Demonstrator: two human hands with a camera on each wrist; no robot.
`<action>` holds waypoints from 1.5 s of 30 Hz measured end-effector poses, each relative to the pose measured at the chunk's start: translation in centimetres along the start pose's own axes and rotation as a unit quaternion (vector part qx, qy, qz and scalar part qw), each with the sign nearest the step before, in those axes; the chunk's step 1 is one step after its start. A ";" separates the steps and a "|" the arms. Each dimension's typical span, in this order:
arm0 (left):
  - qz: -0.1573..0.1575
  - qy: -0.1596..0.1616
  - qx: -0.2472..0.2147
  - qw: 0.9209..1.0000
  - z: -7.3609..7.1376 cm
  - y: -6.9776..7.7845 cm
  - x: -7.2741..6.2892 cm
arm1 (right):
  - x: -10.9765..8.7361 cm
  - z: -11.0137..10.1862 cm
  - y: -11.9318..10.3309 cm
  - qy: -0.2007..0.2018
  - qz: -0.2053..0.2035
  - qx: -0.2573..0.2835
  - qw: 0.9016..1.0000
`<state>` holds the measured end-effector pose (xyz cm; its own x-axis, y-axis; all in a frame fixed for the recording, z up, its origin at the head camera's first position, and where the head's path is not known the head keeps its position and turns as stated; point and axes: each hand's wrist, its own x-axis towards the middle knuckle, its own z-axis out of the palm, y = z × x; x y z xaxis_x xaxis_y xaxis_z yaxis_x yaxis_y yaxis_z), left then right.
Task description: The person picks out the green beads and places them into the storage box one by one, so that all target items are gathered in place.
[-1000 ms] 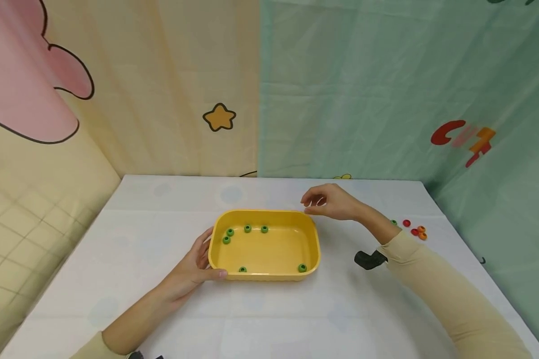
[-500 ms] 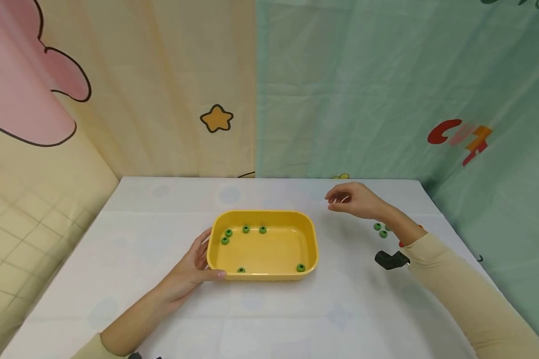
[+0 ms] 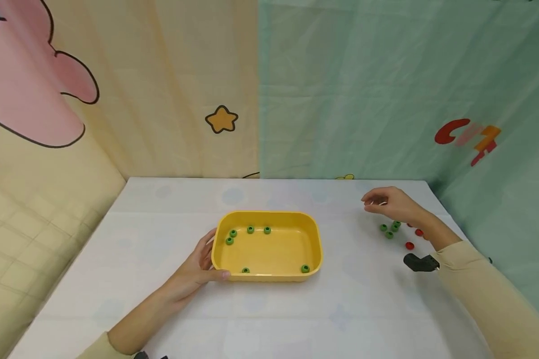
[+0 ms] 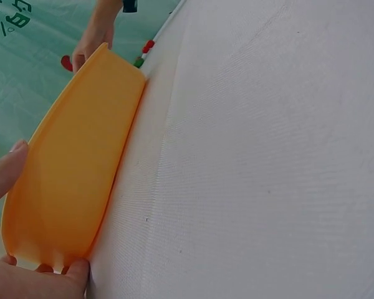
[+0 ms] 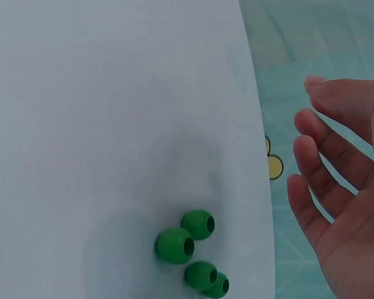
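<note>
left hand: on my feed it grips the left end of the yellow tray, thumb over the near rim, the other fingers curled round the outside.
tray: stands on the white-covered bench; i place everything else by it.
beads in the tray: i count six green ones, two by its left wall, two along its far wall, one at its near wall, one in its near right corner.
right hand: raised well right of the tray; i see its fingers loosely bent, thumb apart, pinching nothing.
loose green beads: four, clustered right of the tray.
red beads: farther right of the tray, some partly behind the forearm, so i cannot count them.
green tally: i judge it partway, six in the tray, four left outside.
</note>
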<state>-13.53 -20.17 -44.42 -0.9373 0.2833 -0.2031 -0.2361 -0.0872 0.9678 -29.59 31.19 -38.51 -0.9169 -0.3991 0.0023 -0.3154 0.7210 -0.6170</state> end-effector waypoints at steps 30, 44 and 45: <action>-0.001 0.000 -0.005 1.000 -0.1 0.0 0.0 | -4.5 -1.1 9.0 -0.016 0.113 0.012 0.993; 0.000 -0.004 -0.008 1.000 -0.1 0.1 0.0 | -4.5 -0.4 9.2 0.009 0.118 0.009 0.993; 0.000 -0.004 -0.007 1.000 -0.2 0.0 0.1 | -4.4 -0.5 9.1 0.011 0.120 0.005 0.993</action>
<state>-13.63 -20.31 -44.44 -0.9351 0.2911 -0.2021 -0.2401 -0.1010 0.9655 -28.51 39.84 -43.75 -0.9706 -0.2038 -0.1281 -0.0851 0.7883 -0.6093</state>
